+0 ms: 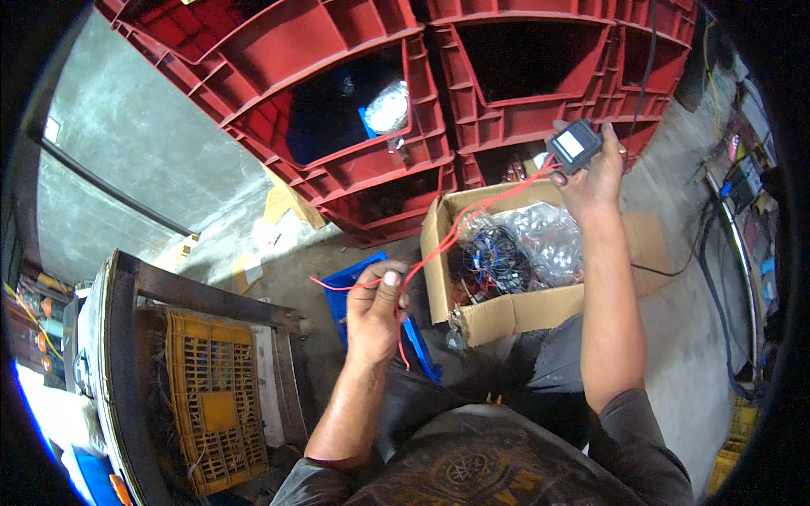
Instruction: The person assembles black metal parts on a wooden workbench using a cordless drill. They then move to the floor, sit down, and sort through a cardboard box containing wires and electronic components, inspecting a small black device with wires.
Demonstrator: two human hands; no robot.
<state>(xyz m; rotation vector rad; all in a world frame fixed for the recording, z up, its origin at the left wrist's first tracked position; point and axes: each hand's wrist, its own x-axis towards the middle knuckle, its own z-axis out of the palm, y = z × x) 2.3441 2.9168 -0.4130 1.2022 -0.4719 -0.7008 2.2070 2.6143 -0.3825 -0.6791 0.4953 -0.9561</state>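
My right hand (595, 173) is raised in front of the red crates and grips a small black box-shaped electrical module (575, 144) with a white label. Red wires (460, 223) run from the module down to my left hand (377, 308). That hand is closed, pinching the wires between thumb and fingers; one loose wire end points left and another hangs below. Under the stretched wires stands an open cardboard box (523, 314), holding tangled dark and blue cables (498, 257) and clear plastic bags (547, 236).
Stacked red plastic crates (434, 84) rise ahead, one with a silvery wrapped bundle (388, 108) inside. A blue tray (422, 347) lies on the floor beside my left hand. To the left, a dark metal frame (202, 287) surrounds a yellow crate (218, 371). A black hose (717, 312) runs along the right.
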